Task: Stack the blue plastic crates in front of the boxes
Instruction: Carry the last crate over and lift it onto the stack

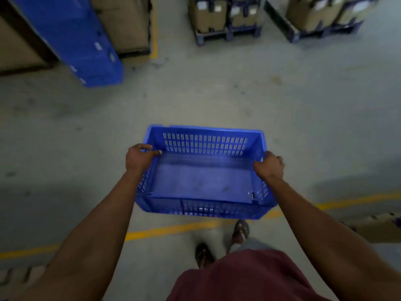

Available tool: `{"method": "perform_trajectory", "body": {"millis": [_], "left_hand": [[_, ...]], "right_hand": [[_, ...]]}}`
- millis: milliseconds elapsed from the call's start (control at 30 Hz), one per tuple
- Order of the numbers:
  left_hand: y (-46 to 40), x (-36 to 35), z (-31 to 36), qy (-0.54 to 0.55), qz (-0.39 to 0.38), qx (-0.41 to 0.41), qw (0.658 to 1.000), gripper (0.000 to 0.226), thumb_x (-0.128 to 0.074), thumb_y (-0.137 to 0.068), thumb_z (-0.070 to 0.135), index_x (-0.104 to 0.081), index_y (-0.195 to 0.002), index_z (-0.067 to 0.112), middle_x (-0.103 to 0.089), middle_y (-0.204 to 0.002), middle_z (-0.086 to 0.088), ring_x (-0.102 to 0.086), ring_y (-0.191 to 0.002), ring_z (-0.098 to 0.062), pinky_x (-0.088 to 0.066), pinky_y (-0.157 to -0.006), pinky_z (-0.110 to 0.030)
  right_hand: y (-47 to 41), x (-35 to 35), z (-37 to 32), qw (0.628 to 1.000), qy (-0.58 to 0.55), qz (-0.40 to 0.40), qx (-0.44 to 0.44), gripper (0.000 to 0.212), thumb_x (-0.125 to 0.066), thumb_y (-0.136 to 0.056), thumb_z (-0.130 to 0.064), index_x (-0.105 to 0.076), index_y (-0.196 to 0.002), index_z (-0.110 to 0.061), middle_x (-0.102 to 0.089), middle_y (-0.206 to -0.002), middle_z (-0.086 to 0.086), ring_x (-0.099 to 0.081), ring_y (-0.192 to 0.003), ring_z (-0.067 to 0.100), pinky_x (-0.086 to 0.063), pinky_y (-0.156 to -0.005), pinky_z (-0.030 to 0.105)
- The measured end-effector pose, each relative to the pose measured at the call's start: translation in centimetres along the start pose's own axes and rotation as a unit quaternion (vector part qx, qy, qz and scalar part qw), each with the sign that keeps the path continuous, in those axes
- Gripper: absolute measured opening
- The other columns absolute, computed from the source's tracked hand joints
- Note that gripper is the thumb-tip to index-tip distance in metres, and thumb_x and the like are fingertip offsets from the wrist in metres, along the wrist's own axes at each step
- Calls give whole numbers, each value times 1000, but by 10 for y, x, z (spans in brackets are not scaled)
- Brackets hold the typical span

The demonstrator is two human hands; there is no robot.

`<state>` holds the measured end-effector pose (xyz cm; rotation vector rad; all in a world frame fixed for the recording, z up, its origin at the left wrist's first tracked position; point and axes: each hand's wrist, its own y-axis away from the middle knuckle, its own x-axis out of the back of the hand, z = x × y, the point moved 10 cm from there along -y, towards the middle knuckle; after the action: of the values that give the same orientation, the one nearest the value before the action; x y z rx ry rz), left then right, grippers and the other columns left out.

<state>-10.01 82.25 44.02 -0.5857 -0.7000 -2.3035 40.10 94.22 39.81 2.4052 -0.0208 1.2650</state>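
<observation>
Both hands grip one empty blue slotted plastic crate [204, 174] by its short rims: left hand [138, 158] and right hand [270, 166] curl over opposite edges. Beyond the crate, a tall blue crate stack [73, 38] leans before brown cardboard boxes [128, 22].

Blue crate [204, 170]: moulded plastic, slotted walls, scuffed matt base. Stacked crates [71, 38]: like plastic. Boxes [123, 22]: matt cardboard. Floor [217, 94]: stained concrete, painted lines.
</observation>
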Motion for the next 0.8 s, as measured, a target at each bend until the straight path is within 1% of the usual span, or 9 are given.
{"method": "perform_trajectory", "body": {"millis": [67, 167, 200, 300, 400, 533, 633, 733, 800], "left_hand": [[-17, 48, 4, -4, 39, 3, 999, 53, -88, -41, 57, -75, -83, 27, -76, -88, -5, -71, -74, -23, -62, -77, -46], [-33, 116, 30, -12, 94, 1, 995, 43, -91, -50, 52, -75, -81, 27, -75, -90, -2, -71, -84, -24, -60, -85, -42], [-35, 136, 40, -13, 112, 0, 994, 40, -92, -54, 48, -74, -82, 25, -75, -91, -2, -70, -85, -24, -59, -85, -39], [-44, 195, 63, -8, 175, 6, 985, 32, -94, -62, 38, -72, -80, 23, -73, -86, -3, -66, -82, -23, -52, -79, -30], [-58, 242, 69, 4, 222, 16, 975, 30, -94, -62, 36, -72, -78, 23, -73, -85, -4, -68, -85, -25, -54, -83, -32], [-89, 277, 47, 49, 238, 37, 969, 35, -94, -52, 41, -75, -75, 22, -76, -80, -1, -72, -86, -24, -59, -87, -39], [-122, 293, 15, 72, 234, 53, 968, 41, -92, -43, 44, -75, -69, 16, -74, -69, -5, -74, -82, -25, -61, -83, -46], [-157, 314, -17, 79, 239, 77, 965, 34, -92, -47, 41, -76, -67, 18, -73, -69, -8, -73, -77, -27, -61, -80, -48], [-189, 330, -43, 80, 243, 96, 962, 33, -91, -46, 43, -75, -64, 20, -72, -65, -7, -71, -73, -27, -61, -78, -47]], "right_hand": [[-13, -4, -62, 997, 34, -15, 61, 47, -56, -65, -36, -64, -108, -18, -62, -114, 23, -51, -113, 42, -47, -90, 40], [-29, -3, -165, 984, 90, -36, 153, 41, -66, -75, -26, -68, -112, -10, -66, -114, 21, -48, -121, 41, -44, -97, 40], [-35, -2, -198, 978, 106, -37, 178, 40, -66, -75, -25, -68, -112, -10, -66, -114, 21, -48, -122, 41, -45, -95, 39], [-45, 1, -290, 966, 119, -26, 227, 39, -60, -66, -29, -65, -103, -17, -59, -117, 22, -55, -112, 39, -49, -82, 37], [-38, -5, -369, 954, 132, -28, 269, 36, -61, -71, -21, -61, -107, -16, -45, -126, 20, -60, -102, 40, -49, -78, 37], [-27, -32, -437, 941, 141, -27, 305, 44, -64, -77, -21, -59, -119, -14, -37, -132, 18, -63, -98, 43, -53, -84, 42], [-20, -66, -475, 939, 126, -39, 317, 44, -65, -78, -19, -61, -122, -14, -38, -132, 18, -63, -100, 43, -53, -87, 43], [-14, -102, -520, 936, 98, -36, 335, 47, -66, -78, -21, -63, -125, -20, -42, -129, 14, -64, -103, 41, -52, -90, 44], [-11, -131, -555, 932, 103, -34, 345, 43, -65, -78, -20, -65, -122, -22, -43, -127, 13, -65, -102, 41, -53, -91, 44]]}}
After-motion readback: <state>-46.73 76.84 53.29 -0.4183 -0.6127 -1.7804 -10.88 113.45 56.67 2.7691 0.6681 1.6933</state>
